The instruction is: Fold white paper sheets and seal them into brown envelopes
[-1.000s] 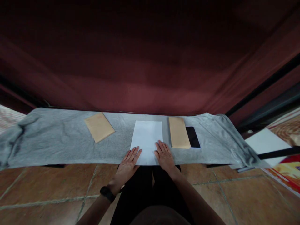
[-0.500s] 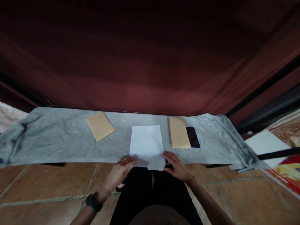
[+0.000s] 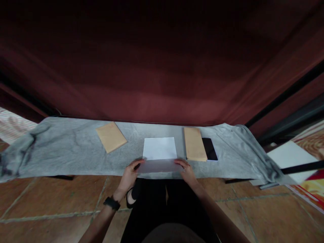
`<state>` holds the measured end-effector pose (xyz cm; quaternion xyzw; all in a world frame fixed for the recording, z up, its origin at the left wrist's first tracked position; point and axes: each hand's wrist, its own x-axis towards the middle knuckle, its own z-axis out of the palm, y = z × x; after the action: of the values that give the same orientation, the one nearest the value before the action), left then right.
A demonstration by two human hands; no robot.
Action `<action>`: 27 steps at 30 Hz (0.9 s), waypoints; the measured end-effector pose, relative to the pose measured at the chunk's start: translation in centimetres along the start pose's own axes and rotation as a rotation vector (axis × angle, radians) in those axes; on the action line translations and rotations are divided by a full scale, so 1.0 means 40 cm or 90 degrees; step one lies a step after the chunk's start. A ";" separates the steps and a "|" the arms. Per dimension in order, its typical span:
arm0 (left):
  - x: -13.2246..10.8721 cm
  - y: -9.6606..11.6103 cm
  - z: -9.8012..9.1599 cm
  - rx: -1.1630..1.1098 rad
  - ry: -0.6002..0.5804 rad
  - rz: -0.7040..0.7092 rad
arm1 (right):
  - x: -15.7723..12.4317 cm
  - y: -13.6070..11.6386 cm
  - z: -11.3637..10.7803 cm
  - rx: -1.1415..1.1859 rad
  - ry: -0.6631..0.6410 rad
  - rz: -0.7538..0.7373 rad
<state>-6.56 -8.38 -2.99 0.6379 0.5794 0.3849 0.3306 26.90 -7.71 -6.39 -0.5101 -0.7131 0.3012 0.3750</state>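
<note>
A white sheet of paper (image 3: 160,147) lies on the grey cloth (image 3: 81,152) in front of me. Its near part is lifted and folded over, and looks darker. My left hand (image 3: 129,173) pinches the left end of this folded part, and my right hand (image 3: 186,171) pinches the right end. A brown envelope (image 3: 111,136) rests at an angle to the left of the paper. To the right lies a stack of brown envelopes (image 3: 194,144), partly over a dark tablet or phone (image 3: 210,149).
A dark red curtain (image 3: 152,101) hangs behind the cloth-covered surface. At the right are a black bar (image 3: 303,167) and a white board (image 3: 291,158). Tiled floor (image 3: 63,199) shows below, with my legs near the middle.
Both hands have moved slightly up and closed on the paper's near edge. That edge, which hung curled toward me, is now raised and folded away from me.
</note>
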 end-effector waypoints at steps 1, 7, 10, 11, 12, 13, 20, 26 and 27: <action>0.011 -0.004 0.003 0.004 0.012 -0.009 | 0.009 -0.002 0.003 0.002 0.005 0.011; 0.073 -0.027 0.029 0.083 0.059 -0.075 | 0.074 -0.015 0.024 -0.109 0.041 0.132; 0.090 -0.033 0.039 0.098 0.066 -0.084 | 0.099 -0.012 0.036 -0.144 0.049 0.161; 0.094 -0.034 0.041 0.103 0.069 -0.087 | 0.105 -0.011 0.040 -0.154 0.052 0.167; 0.097 -0.034 0.043 0.108 0.072 -0.090 | 0.111 -0.010 0.043 -0.165 0.056 0.174; 0.100 -0.034 0.044 0.111 0.074 -0.092 | 0.115 -0.009 0.046 -0.174 0.059 0.181; 0.116 -0.004 0.049 0.176 0.076 -0.152 | 0.127 -0.021 0.065 -0.264 0.088 0.182; 0.120 0.026 0.055 0.255 0.050 -0.197 | 0.130 -0.029 0.075 -0.326 0.082 0.174; 0.121 0.030 0.056 0.268 0.042 -0.208 | 0.131 -0.030 0.075 -0.331 0.074 0.174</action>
<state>-3.86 -3.67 -2.52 0.5778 0.7522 0.2185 0.2293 22.71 -3.23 -5.83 -0.6969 -0.6682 0.1265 0.2275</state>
